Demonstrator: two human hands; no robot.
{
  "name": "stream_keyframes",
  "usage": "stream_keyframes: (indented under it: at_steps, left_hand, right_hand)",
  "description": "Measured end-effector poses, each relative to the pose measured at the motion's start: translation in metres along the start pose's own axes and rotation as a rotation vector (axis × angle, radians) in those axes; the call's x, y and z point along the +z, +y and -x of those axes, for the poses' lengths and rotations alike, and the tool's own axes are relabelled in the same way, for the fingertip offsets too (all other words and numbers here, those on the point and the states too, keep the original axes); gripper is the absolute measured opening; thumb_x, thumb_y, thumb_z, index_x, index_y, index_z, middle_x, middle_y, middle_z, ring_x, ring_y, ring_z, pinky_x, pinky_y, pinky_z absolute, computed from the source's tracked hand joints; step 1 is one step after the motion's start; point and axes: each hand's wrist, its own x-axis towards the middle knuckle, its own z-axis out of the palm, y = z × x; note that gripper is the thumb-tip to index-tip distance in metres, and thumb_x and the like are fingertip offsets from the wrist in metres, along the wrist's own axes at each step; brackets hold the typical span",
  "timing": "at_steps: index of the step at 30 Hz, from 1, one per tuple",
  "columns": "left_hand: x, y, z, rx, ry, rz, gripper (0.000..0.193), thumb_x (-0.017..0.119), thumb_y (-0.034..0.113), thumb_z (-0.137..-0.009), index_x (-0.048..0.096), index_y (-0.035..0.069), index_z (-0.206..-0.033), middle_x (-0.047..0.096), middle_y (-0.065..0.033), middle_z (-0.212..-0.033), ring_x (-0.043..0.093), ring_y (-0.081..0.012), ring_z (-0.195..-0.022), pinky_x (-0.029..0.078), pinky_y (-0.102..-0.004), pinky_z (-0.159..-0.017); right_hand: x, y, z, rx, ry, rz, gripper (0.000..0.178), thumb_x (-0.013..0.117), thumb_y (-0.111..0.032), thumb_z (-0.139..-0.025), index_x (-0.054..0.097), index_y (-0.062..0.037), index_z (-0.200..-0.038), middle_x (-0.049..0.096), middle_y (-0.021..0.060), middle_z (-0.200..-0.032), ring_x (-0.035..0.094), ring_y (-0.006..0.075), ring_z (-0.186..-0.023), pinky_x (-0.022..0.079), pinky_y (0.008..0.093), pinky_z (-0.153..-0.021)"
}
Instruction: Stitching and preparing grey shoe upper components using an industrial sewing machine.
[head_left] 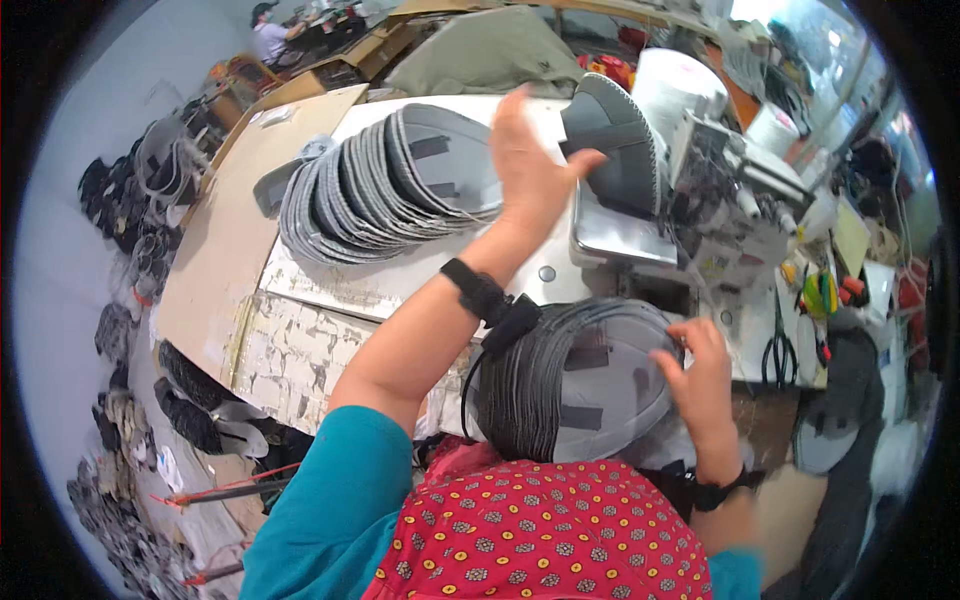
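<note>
My left hand (532,170) is raised over the white worktable, fingers stretched and thumb apart, slightly blurred. It is between a fanned row of grey curved fabric pieces (375,190) and a dark grey piece with a pale stitched edge (618,145) standing at the sewing machine (715,165). Whether the thumb touches that piece is unclear. Close to my body, a thick stack of grey oval fabric pieces (600,385) rests on its side, dark patches on the foremost one. My right hand (703,375) is at this stack's right rim, thumb and fingers apart, gripping nothing visible.
White thread cones (680,85) stand behind the machine. Black scissors (779,350) lie at the right table edge, near a yellow-green thread spool (820,293). A cardboard sheet (215,270) covers the table's left side. Dark heaps (125,430) lie on the floor. Another person (275,40) sits far back.
</note>
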Motion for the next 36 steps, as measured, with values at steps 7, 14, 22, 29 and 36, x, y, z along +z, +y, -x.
stream_keyframes:
  at_steps: [7, 14, 22, 29, 36]
  left_hand:
    - [0.011, -0.036, -0.039, 0.777, -0.754, -0.41, 0.024, 0.065, 0.026, -0.081, 0.058, 0.018, -0.103, 0.062, -0.0012, -0.09, 0.063, -0.0198, -0.089, 0.044, -0.0371, -0.086]
    - [-0.072, -0.084, -0.03, 0.726, -0.889, -0.952, 0.021, 0.058, 0.025, -0.086, 0.057, 0.023, -0.107, 0.056, 0.0029, -0.084, 0.06, -0.0159, -0.075, 0.038, -0.0347, -0.067]
    - [-0.118, -0.055, 0.009, 0.728, -1.207, -1.317, 0.027, 0.059, 0.023, -0.085, 0.059, 0.014, -0.11, 0.06, -0.0019, -0.094, 0.055, -0.0203, -0.093, 0.036, -0.0384, -0.08]
    - [-0.084, -0.006, -0.001, -0.528, -1.186, 0.017, 0.025, 0.053, 0.022, -0.09, 0.067, 0.007, -0.104, 0.067, -0.0052, -0.114, 0.062, -0.0263, -0.094, 0.047, -0.0365, -0.081]
    - [-0.01, -0.003, 0.009, -0.736, -0.641, 1.11, 0.03, 0.058, 0.033, -0.097, 0.063, 0.009, -0.115, 0.065, 0.0033, -0.098, 0.051, -0.0055, -0.078, 0.04, -0.0241, -0.07]
  right_hand:
    - [0.011, -0.025, -0.004, 0.01, -0.024, -0.012, 0.032, 0.074, 0.004, -0.068, 0.05, 0.0013, -0.089, 0.049, 0.0158, -0.098, 0.051, 0.0352, -0.09, 0.043, 0.0382, -0.08]
    - [-0.098, -0.03, 0.029, 0.034, -0.064, -0.287, 0.018, 0.053, 0.014, -0.076, 0.047, -0.0008, -0.084, 0.062, 0.011, -0.088, 0.061, 0.0191, -0.082, 0.048, 0.0277, -0.079]
    - [-0.093, 0.003, -0.027, 0.237, -0.111, -0.748, 0.02, 0.052, 0.002, -0.091, 0.055, -0.0016, -0.111, 0.064, 0.0085, -0.096, 0.06, 0.0096, -0.08, 0.048, 0.0226, -0.071]
    - [0.003, -0.004, -0.07, 0.586, 0.101, -1.226, 0.028, 0.051, -0.002, -0.093, 0.058, 0.0081, -0.119, 0.068, 0.0124, -0.101, 0.066, 0.0148, -0.083, 0.053, 0.0256, -0.073]
    - [0.039, -0.012, -0.07, 0.235, 0.133, -0.514, 0.018, 0.056, -0.009, -0.097, 0.066, 0.0019, -0.106, 0.068, 0.0075, -0.081, 0.062, 0.0071, -0.07, 0.045, 0.0254, -0.054]
